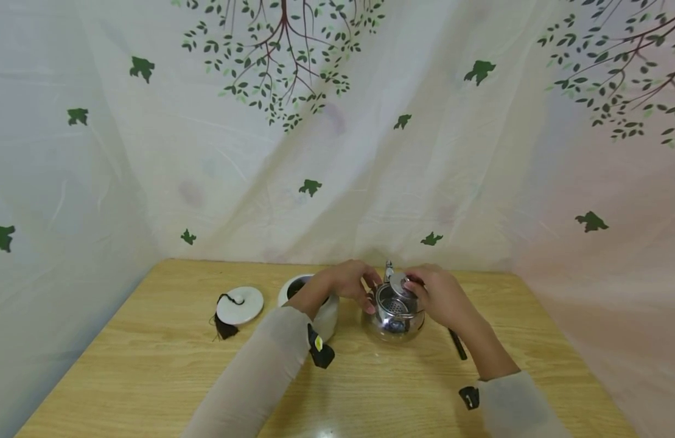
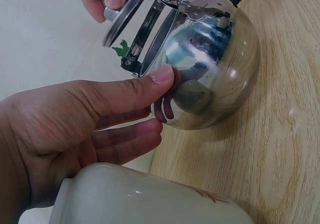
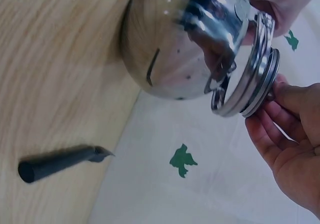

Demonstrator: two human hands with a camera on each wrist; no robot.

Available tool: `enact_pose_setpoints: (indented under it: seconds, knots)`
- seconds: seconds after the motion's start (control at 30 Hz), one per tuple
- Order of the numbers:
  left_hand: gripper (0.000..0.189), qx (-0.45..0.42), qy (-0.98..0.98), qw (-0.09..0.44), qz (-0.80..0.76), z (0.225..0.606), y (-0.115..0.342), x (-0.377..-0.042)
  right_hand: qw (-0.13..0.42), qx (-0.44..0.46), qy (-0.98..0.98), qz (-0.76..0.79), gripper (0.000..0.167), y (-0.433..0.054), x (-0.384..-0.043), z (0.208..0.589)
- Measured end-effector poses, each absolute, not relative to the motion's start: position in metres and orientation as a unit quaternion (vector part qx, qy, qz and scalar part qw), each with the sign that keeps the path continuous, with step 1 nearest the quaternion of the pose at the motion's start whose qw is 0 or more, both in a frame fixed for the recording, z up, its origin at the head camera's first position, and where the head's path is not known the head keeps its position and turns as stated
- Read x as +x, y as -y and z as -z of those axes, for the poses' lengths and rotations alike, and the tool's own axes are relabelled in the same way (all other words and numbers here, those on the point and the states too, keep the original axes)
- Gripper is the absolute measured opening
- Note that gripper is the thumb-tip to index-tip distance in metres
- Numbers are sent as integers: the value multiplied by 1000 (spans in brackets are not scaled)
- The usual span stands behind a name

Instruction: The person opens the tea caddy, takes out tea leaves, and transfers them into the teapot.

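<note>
A round, shiny teapot (image 1: 389, 333) stands on the table with its top uncovered, and a perforated metal strainer (image 1: 394, 306) sits in its mouth. My right hand (image 1: 438, 296) pinches the knob of the round metal lid (image 1: 398, 284), which is tilted just above the teapot's mouth, close to the rim and metal handle (image 3: 262, 32). At the teapot's left side is my left hand (image 1: 350, 281). Its thumb (image 2: 145, 87) rests against the shiny wall, while the other fingers are relaxed beside the pot. Below that hand is a white ceramic jar (image 2: 135, 194).
The same open jar (image 1: 327, 321) stands left of the teapot, partly behind my left forearm. Farther left lies a white round lid (image 1: 241, 306) with a black tassel (image 1: 225, 329). A black-handled utensil (image 3: 60, 163) with a thin tip lies right of the teapot. Printed cloth (image 1: 359, 201) hangs behind the table.
</note>
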State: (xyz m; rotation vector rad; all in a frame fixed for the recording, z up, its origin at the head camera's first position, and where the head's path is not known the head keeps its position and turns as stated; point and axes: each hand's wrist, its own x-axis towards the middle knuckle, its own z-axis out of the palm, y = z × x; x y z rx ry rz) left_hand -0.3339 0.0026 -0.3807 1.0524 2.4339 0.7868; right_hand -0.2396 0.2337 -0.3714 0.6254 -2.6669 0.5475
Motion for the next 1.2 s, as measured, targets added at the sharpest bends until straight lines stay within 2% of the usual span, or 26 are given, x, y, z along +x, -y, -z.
enact_pose_setpoints:
  seconds: [0.3, 0.57, 0.77, 0.93, 1.2]
  knots:
    - [65, 369, -868, 186, -277, 383, -3, -334, 181, 207, 943, -189, 22, -264, -243, 358]
    - [64, 367, -865, 189, -286, 383, -5, -334, 161, 180, 955, -174, 23, -300, -250, 363]
    - [63, 371, -866, 184, -281, 384, -4, -335, 124, 169, 963, -171, 8, -331, -256, 380]
    - [64, 373, -864, 186, -282, 386, -3, -335, 98, 145, 971, -163, 11, -355, -259, 403]
    - [65, 376, -864, 182, -282, 387, -2, -336, 99, 127, 977, -138, 9, -385, -263, 434]
